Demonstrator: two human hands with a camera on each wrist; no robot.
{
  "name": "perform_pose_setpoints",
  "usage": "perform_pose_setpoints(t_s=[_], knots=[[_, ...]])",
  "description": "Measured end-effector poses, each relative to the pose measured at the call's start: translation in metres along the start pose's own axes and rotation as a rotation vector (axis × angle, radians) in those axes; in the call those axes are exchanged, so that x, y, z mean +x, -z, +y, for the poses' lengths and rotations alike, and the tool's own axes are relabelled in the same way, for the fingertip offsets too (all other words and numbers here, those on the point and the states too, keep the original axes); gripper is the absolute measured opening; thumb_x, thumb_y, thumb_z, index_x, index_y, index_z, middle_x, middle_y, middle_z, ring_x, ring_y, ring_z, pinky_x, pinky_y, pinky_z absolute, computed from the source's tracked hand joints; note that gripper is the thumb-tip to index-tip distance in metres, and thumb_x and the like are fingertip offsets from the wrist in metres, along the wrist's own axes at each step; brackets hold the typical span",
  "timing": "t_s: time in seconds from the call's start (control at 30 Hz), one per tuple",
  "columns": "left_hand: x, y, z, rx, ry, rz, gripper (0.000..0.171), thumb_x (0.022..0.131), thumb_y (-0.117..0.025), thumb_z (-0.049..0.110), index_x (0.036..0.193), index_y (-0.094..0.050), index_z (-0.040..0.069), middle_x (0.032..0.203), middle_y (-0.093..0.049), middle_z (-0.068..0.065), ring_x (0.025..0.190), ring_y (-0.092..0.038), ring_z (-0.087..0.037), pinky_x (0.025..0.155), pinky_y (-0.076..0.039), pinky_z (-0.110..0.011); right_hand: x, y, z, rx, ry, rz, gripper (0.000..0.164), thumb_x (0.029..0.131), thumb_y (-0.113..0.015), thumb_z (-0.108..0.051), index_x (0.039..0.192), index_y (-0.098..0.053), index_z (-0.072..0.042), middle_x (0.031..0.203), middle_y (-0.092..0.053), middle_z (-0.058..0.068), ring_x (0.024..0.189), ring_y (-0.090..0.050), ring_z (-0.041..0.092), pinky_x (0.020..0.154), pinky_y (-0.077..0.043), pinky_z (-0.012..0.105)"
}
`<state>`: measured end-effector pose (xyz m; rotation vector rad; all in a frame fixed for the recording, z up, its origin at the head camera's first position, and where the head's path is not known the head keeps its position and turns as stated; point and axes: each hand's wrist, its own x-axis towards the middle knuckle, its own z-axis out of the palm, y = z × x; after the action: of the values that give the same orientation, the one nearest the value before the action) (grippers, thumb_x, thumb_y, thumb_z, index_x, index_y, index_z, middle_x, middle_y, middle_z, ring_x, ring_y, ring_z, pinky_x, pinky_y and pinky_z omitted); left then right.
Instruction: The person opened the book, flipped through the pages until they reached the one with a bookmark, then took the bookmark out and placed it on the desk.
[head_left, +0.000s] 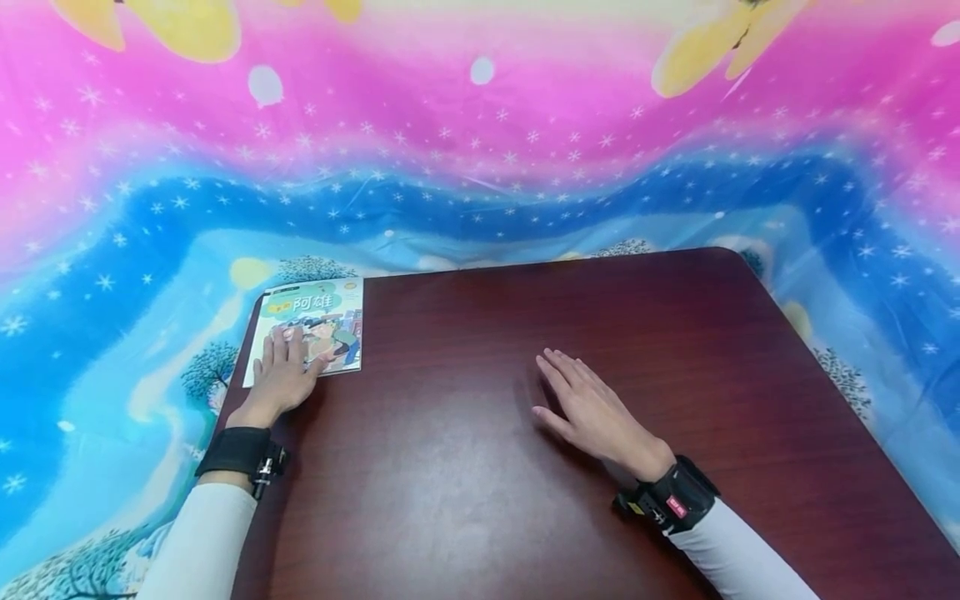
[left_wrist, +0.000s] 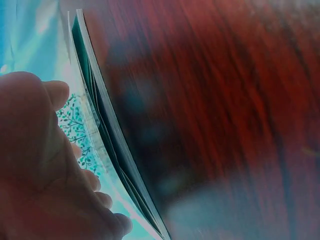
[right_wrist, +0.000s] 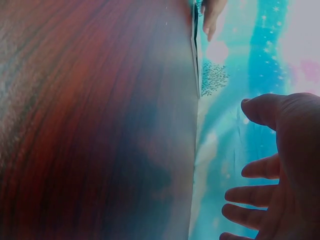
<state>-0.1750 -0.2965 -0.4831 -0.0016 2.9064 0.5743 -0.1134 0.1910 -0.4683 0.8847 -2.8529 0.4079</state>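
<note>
A thin picture book (head_left: 337, 308) with a green and white illustrated cover lies flat at the table's far left corner. My left hand (head_left: 281, 379) is over its lower part, fingers straight and spread toward the cover picture. In the left wrist view, that hand (left_wrist: 40, 165) appears beside the book's edge (left_wrist: 107, 130), where the pages stand slightly parted. My right hand (head_left: 596, 412) is held over the middle right of the table, palm down, its fingers straight and nothing in them. Extended fingers and thumb of the right hand (right_wrist: 300, 160) also show in the right wrist view.
The dark brown wooden table (head_left: 450, 450) has a glossy top and rounded far corners. Around its far and side edges hangs a pink and blue patterned cloth (head_left: 480, 158). Each wrist wears a black strap (head_left: 236, 450) with a small device.
</note>
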Motion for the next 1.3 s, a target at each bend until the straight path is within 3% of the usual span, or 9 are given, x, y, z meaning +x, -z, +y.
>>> perform_pose_setpoints(t_s=[0.4, 0.77, 1.3], knots=[[0.011, 0.002, -0.001, 0.047, 0.052, -0.094, 0.088, 0.100, -0.022, 0.060, 0.156, 0.008, -0.001, 0.156, 0.022, -0.034, 0.140, 0.021, -0.052, 0.105, 0.006, -0.076, -0.002, -0.001, 0.000, 0.008, -0.008, 0.007, 0.077, 0.093, -0.060, -0.044, 0.152, -0.035, -0.002, 0.153, -0.040, 0.020, 0.142, -0.034, 0.032, 0.114, -0.028, 0.053], [0.009, -0.005, 0.005, 0.073, 0.093, -0.097, 0.084, 0.101, -0.027, 0.054, 0.157, 0.005, -0.001, 0.156, 0.020, -0.034, 0.141, 0.020, -0.052, 0.105, 0.005, -0.076, -0.002, -0.002, 0.002, 0.007, -0.004, 0.016, 0.078, 0.093, -0.059, -0.047, 0.152, -0.036, -0.003, 0.153, -0.040, 0.020, 0.142, -0.035, 0.033, 0.114, -0.028, 0.053], [-0.012, -0.023, 0.042, 0.050, 0.151, -0.052, 0.086, 0.100, -0.025, 0.057, 0.157, -0.003, -0.003, 0.158, 0.015, -0.034, 0.143, 0.015, -0.052, 0.105, 0.004, -0.077, 0.009, -0.008, 0.009, 0.030, -0.017, 0.005, 0.078, 0.092, -0.060, -0.045, 0.151, -0.036, -0.001, 0.153, -0.038, 0.022, 0.142, -0.034, 0.033, 0.114, -0.028, 0.053]])
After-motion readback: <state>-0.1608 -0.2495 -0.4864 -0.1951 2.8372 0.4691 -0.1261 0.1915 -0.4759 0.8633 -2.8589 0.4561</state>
